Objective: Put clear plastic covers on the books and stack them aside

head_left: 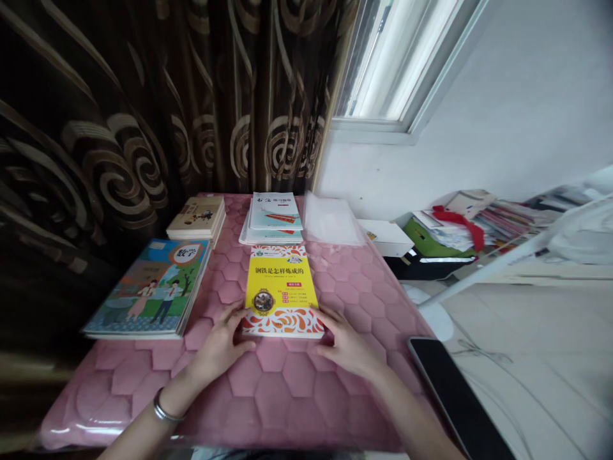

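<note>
A yellow paperback book (280, 287) with red-and-orange leaf bands and Chinese lettering lies flat on the pink table cover (287, 383). At its left edge, my left hand (223, 342) rests its fingertips, with the thumb apart near the front corner; a silver bracelet circles that wrist. My right hand (347, 342) touches the book's right edge with its fingertips, thumb also apart. Neither hand is wrapped around the book. Right behind it sits a stack of pale blue-and-white booklets (275, 214).
Left of the yellow book are a stack of mathematics textbooks (148, 291) and a stack of small tan books (196, 217). Translucent sheets (332, 220) lie at the back right. A dark flat device (454, 390) lies by the right edge. A dark curtain (191, 96) hangs behind.
</note>
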### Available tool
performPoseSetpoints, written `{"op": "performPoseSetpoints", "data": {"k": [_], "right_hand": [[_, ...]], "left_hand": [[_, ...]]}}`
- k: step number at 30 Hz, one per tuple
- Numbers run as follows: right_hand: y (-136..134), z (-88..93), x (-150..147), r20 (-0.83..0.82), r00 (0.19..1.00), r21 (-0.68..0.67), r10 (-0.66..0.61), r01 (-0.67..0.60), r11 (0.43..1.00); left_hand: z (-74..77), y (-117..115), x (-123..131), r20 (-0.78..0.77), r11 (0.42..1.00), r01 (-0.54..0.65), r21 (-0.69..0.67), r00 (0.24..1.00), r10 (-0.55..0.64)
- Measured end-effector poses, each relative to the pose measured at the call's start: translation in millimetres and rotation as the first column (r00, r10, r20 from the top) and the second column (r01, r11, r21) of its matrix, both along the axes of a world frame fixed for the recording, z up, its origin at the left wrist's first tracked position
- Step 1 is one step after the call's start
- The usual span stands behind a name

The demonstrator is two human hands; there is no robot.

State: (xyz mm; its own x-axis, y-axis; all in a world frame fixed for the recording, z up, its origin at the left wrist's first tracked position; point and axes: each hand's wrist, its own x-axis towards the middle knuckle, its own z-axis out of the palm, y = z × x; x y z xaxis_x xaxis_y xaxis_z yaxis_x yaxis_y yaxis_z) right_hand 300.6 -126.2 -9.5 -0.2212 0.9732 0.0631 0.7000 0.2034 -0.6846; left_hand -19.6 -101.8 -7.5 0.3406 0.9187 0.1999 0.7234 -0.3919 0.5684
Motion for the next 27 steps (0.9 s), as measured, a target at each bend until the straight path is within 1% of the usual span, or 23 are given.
{"op": "performPoseSetpoints", "data": {"k": [3,8,12,15,18,21,24,27], "right_hand": [[-8,-6.4,-1,0.055,0.998,0.027,-0.043,0.041,0.999],[-5,-15.6,-5,0.075,0.995,0.109,-0.062,0.054,0.993],[3,-12.3,-1,0.101,0.991,0.191,-0.089,0.069,0.979],[10,-6.5,5,0.143,0.988,0.225,-0.050,0.017,0.974],[10,-6.1,8,0.177,0.984,0.235,-0.011,-0.031,0.971],[4,-12.5,8,0.178,0.983,0.266,-0.043,-0.006,0.964],[-1,-18.9,6,0.165,0.983,0.280,-0.075,0.027,0.960],[-2,-22.5,5,0.164,0.983,0.286,-0.081,0.031,0.958]], "left_hand": [[-1.8,2,6,0.021,0.999,-0.038,0.006,0.999,0.038],[-0.9,7,10,0.046,0.996,-0.082,-0.033,0.995,0.083],[-6.7,6,16,0.117,0.994,-0.094,-0.062,0.988,0.101],[-10.5,7,22,0.115,0.993,-0.122,-0.004,0.986,0.121],[-10.5,8,23,0.069,0.994,-0.075,0.078,0.995,0.070],[-9.5,8,17,0.035,0.994,0.002,0.105,0.999,-0.006],[-10.8,8,11,0.019,0.994,0.028,0.109,0.999,-0.030],[-14.7,9,8,-0.003,0.990,0.045,0.132,0.999,-0.046]]}}
